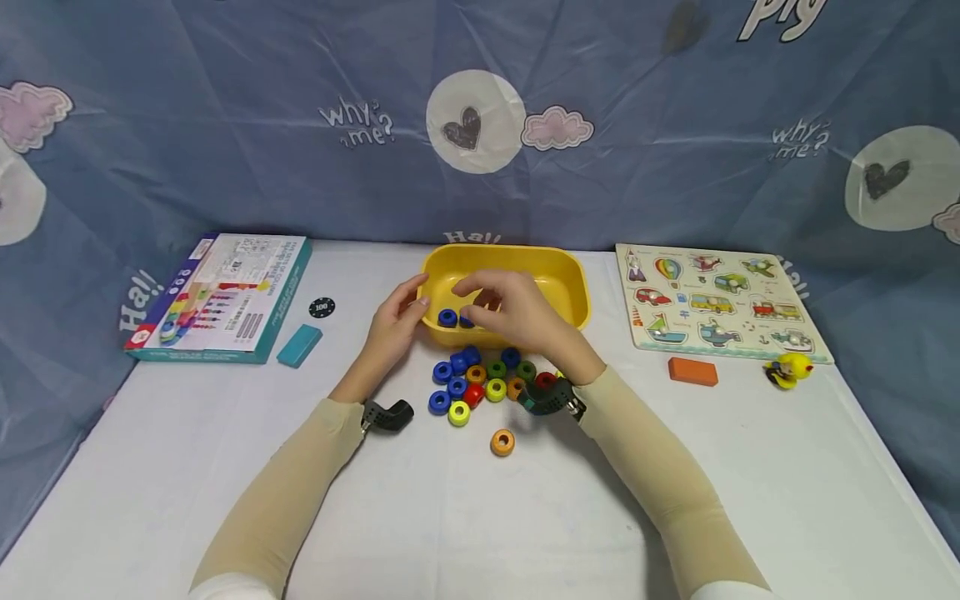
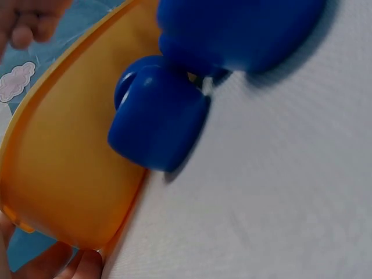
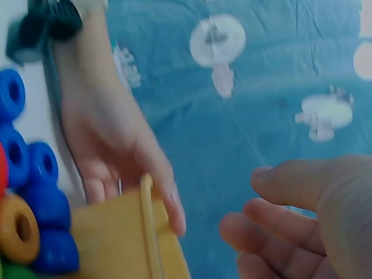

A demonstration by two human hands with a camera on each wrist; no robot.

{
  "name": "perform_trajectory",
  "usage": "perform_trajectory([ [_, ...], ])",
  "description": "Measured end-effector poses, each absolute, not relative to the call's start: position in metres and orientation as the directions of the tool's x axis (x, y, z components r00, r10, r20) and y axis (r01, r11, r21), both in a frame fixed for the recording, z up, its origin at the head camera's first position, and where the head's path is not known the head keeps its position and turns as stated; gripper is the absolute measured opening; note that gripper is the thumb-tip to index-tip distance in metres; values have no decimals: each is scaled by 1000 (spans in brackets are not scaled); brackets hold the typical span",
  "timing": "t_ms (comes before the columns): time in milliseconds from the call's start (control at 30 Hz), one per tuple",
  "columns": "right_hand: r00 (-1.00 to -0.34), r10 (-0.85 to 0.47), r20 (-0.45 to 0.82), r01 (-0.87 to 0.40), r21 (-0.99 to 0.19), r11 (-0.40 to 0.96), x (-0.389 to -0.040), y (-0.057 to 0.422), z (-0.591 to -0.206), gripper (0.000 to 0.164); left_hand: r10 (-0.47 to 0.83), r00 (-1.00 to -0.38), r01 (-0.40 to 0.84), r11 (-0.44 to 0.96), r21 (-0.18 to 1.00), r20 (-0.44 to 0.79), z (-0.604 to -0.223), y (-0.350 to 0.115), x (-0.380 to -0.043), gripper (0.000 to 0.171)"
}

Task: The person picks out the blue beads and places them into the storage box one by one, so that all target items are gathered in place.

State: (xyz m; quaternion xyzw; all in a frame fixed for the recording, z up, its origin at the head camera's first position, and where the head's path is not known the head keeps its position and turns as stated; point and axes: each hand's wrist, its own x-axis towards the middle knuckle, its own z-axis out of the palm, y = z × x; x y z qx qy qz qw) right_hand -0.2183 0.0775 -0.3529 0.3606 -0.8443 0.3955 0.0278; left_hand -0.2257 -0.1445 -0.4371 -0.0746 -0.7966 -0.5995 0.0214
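Note:
A yellow plastic basin (image 1: 558, 257) stands by the back of the table with blue beads (image 1: 447, 317) in its left end. My left hand (image 1: 392, 323) rests against the basin's left end, its fingers (image 2: 87, 264) touching the outer wall. Over the basin is my right hand (image 1: 517, 312), its fingers loosely bent. A gap shows between its thumb and fingers in the right wrist view, with nothing held there. In front of the basin lie several chunky beads with holes: blue (image 1: 439, 402), red (image 1: 473, 395), yellow-green (image 1: 459, 413), green and orange.
One orange bead (image 1: 502, 442) lies apart, nearer me. To the left are a boxed toy (image 1: 217, 300), a black chip (image 1: 322, 307) and a teal block (image 1: 299, 346). On the right are a picture puzzle board (image 1: 720, 300), an orange block (image 1: 692, 372) and a yellow duck toy (image 1: 789, 370).

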Motion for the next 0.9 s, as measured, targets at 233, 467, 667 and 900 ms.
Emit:
perform_trajectory([
  [233, -603, -740, 297, -742, -549, 385, -196, 66, -351, 23, 89, -984, 172, 288, 942, 152, -442, -146, -229, 45],
  [467, -489, -869, 80, -775, -497, 390, -181, 50, -362, 16, 106, -987, 145, 259, 955, 121, -431, -145, -225, 46],
  [667, -460, -888, -20, -792, -443, 421, -172, 41, -378, 15, 106, -985, 157, 256, 954, 133, -435, -145, -226, 46],
  [900, -505, -863, -20, -778, -423, 465, -170, 37, -386, 12, 86, -982, 188, 269, 945, 171, -442, -145, -229, 45],
])
